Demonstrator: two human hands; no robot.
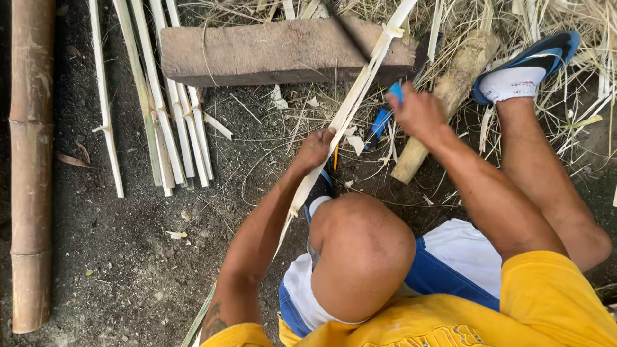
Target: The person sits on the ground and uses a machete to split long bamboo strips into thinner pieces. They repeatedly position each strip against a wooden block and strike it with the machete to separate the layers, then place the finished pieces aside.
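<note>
Head view: seated person splits bamboo on the dirt ground; left hand (313,149) is closed round a long pale bamboo strip (360,90) that runs from beside the knee up & over a weathered wooden block (283,53), while right hand (418,112) is closed on a blue-handled knife (380,122), blade hidden, just beside the strip. Step in hand, by judgement: paring/splitting the strip w/ the block as rest. Next move calls for a firm left-hand hold & blade kept along the grain; finished strips (170,122) lie left, near a thick bamboo pole (31,160).
</note>
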